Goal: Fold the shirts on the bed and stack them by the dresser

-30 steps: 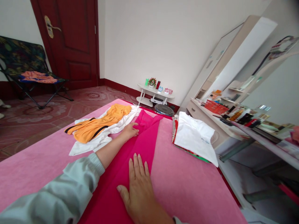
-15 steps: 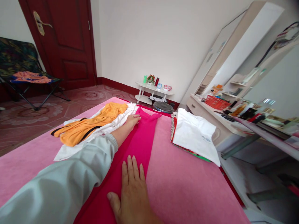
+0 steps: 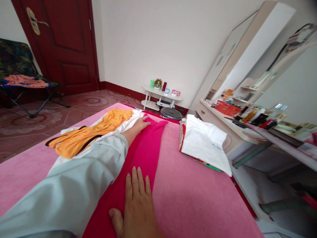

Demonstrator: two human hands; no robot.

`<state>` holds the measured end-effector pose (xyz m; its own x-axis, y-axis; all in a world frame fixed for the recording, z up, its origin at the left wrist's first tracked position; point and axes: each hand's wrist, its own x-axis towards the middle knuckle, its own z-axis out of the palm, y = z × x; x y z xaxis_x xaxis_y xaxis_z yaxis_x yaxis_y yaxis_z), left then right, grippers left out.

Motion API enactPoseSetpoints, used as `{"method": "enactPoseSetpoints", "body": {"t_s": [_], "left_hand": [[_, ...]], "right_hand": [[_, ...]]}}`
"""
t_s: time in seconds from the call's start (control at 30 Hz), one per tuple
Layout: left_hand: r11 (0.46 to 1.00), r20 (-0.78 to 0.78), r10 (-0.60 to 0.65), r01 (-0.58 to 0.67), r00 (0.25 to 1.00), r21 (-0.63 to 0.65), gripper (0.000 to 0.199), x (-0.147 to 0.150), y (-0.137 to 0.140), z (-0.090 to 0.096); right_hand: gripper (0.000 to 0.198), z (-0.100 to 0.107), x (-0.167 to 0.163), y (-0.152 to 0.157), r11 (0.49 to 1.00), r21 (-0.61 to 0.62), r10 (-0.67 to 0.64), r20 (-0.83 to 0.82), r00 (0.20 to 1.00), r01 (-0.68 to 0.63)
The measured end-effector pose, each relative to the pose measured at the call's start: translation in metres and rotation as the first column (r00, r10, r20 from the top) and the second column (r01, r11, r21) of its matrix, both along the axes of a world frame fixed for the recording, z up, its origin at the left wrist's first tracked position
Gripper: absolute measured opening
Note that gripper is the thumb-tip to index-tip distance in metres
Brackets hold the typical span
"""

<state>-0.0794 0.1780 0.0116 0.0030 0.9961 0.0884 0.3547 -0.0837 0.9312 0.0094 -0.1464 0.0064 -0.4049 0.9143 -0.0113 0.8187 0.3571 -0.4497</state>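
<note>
A bright pink garment [image 3: 146,148] lies lengthwise, folded into a long strip, on the pink bed cover [image 3: 183,198]. My left hand [image 3: 141,124] rests on its far end, close to the neckline, fingers stretched out over the cloth. Nearer to me, my right hand [image 3: 138,201] presses flat on the garment with its fingers extended and thumb out to the left. The near end of the garment is partly hidden by my left sleeve and right hand. Left of it lies an orange garment [image 3: 99,129] with black stripes, spread over white clothing [image 3: 123,127].
A folded stack topped by a white T-shirt [image 3: 203,140] sits at the right. Beyond it stands a dressing table [image 3: 203,109] with a red basket [image 3: 226,108] and bottles. A small white side table [image 3: 158,91] is at the far wall; a folding chair [image 3: 22,79] stands left.
The view has shifted slightly. My left hand has slid a little to the right along the garment's far end. My right hand stays flat on the cloth.
</note>
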Motion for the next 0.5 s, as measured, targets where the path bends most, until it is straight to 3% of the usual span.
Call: {"method": "enactPoseSetpoints", "body": {"t_s": [0.13, 0.3, 0.4, 0.5], "left_hand": [[0.991, -0.184, -0.125, 0.132, 0.975, 0.027, 0.040, 0.001, 0.010, 0.002], [0.979, -0.382, -0.094, 0.155, 0.919, 0.133, 0.061, -0.011, 0.007, 0.000], [0.964, -0.471, -0.099, 0.202, 0.876, 0.173, 0.065, -0.028, -0.015, -0.001], [0.933, -0.549, -0.149, 0.301, 0.822, 0.198, 0.057, -0.054, -0.056, 0.002]], "right_hand": [[0.081, -0.005, -0.002, 0.000, 1.000, 0.014, -0.022, -0.023, 0.999, 0.022], [0.084, -0.001, 0.000, 0.002, 1.000, 0.000, 0.004, -0.013, 1.000, -0.004], [0.079, 0.004, 0.004, 0.002, 1.000, 0.005, 0.020, -0.017, 1.000, -0.020], [0.076, 0.006, 0.006, 0.000, 1.000, 0.029, 0.009, -0.031, 0.999, -0.008]]}}
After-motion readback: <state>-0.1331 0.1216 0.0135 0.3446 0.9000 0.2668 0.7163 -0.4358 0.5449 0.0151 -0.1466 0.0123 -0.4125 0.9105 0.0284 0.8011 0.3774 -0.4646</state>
